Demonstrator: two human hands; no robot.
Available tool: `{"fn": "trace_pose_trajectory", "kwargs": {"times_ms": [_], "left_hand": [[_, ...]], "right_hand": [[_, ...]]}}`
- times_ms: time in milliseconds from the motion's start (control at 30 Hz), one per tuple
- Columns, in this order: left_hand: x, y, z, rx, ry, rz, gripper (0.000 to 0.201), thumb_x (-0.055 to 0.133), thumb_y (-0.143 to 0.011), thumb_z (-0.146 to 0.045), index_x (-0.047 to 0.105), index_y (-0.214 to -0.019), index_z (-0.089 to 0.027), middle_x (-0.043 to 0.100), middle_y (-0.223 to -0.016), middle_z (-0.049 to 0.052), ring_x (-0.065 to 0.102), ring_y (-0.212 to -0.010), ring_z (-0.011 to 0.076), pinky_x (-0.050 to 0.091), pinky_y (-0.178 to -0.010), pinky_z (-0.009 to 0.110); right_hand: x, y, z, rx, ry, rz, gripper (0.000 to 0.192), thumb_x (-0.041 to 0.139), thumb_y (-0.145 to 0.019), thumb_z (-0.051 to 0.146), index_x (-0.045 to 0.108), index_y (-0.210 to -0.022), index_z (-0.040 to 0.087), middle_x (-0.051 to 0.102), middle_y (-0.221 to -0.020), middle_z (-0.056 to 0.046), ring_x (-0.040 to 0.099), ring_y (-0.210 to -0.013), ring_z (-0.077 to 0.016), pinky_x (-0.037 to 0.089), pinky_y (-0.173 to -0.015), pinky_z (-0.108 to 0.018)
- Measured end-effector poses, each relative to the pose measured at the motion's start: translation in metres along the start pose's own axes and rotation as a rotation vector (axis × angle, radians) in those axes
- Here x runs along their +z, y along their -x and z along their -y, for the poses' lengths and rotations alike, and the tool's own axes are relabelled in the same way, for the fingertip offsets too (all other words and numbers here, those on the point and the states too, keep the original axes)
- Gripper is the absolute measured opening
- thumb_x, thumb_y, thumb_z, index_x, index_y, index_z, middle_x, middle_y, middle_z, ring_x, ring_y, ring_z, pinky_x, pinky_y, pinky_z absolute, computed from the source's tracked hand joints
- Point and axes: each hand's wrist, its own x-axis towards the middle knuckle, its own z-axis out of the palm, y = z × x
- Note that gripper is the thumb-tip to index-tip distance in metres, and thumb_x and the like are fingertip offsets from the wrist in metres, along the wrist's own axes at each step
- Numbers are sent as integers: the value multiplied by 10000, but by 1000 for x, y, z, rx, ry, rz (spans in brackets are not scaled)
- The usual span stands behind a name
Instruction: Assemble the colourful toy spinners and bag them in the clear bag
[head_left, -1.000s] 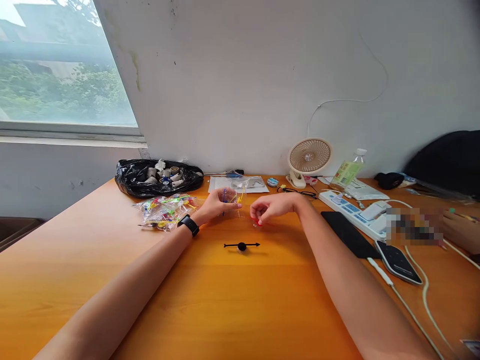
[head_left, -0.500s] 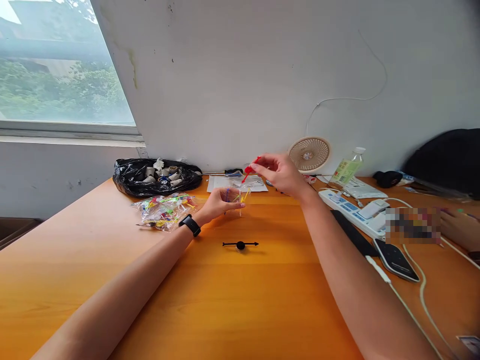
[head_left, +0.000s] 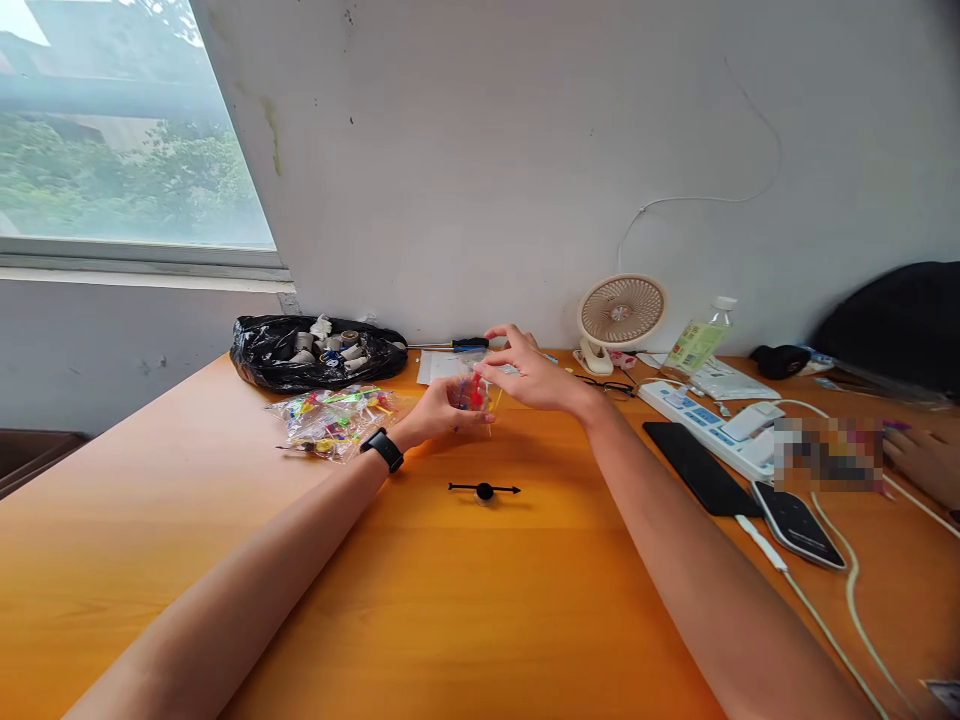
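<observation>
My left hand (head_left: 433,412) is closed around a small clear plastic bag (head_left: 471,372). Blue and yellow pieces show through it. A red arrow-shaped piece (head_left: 478,392) sits at the bag, apparently inside it. Just above the bag's mouth is my right hand (head_left: 534,375), its thumb and fingers apart and no piece visible between them. Nearer to me, a black arrow spinner (head_left: 485,491) on a clear round base lies on the table, pointing right. Left of my left hand lies a larger clear bag (head_left: 330,425) of colourful pieces.
A black plastic bag (head_left: 255,355) of rubbish stands at the back left. To the right are a fan (head_left: 622,312), glasses (head_left: 611,386), a bottle (head_left: 697,340), a power strip (head_left: 705,425), a phone (head_left: 796,522) and cables. Another person's hand (head_left: 926,462) is at the right edge.
My right hand has moved left and down to the bag and let go of the red arrow piece, which is now at the bag. My left hand still holds the bag.
</observation>
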Motion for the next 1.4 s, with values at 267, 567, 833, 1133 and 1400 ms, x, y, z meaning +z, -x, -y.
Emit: {"fn": "trace_pose_trajectory", "kwargs": {"times_ms": [267, 567, 833, 1133, 1400], "left_hand": [[-4, -3, 6, -10, 120, 19, 624, 981, -655, -285, 698, -1191, -137, 745, -1070, 101, 713, -955, 203, 565, -894, 359], [-7, -2, 9, -36, 119, 59, 588, 983, -655, -295, 716, -1150, -128, 741, -991, 72, 707, -898, 176, 553, -865, 329], [-6, 0, 11, -114, 93, 139, 545, 977, -664, -320, 735, -1111, -127, 755, -1051, 95, 714, -940, 191, 553, -897, 351], [-3, 0, 8, -114, 149, 194, 605, 987, -642, -318, 732, -1157, -128, 772, -1090, 117, 725, -985, 221, 549, -953, 385], [-3, 1, -9, -102, 46, 144, 630, 931, -742, -410, 698, -1265, -143, 756, -1172, 143, 725, -1004, 235, 550, -893, 357]], "right_hand": [[-23, 6, -14, 29, 72, 229, 129, 711, -855, 260, 784, -947, 209, 734, -1023, -61, 671, -925, -211, 498, -781, -293], [-25, 4, -8, -46, 72, 65, 189, 601, -795, 102, 772, -826, 176, 709, -915, -47, 595, -782, -154, 418, -680, -251], [-24, 6, -12, -16, 126, 168, 279, 567, -785, 22, 782, -829, 193, 668, -1043, -58, 601, -858, -153, 430, -720, -243], [-20, 2, -10, -74, 166, -12, 225, 531, -784, 38, 698, -700, 164, 669, -904, -41, 533, -703, -130, 379, -661, -270], [-19, 1, -7, -63, 2, -94, 168, 566, -881, 182, 734, -889, 169, 727, -890, -48, 610, -764, -162, 440, -705, -282]]}}
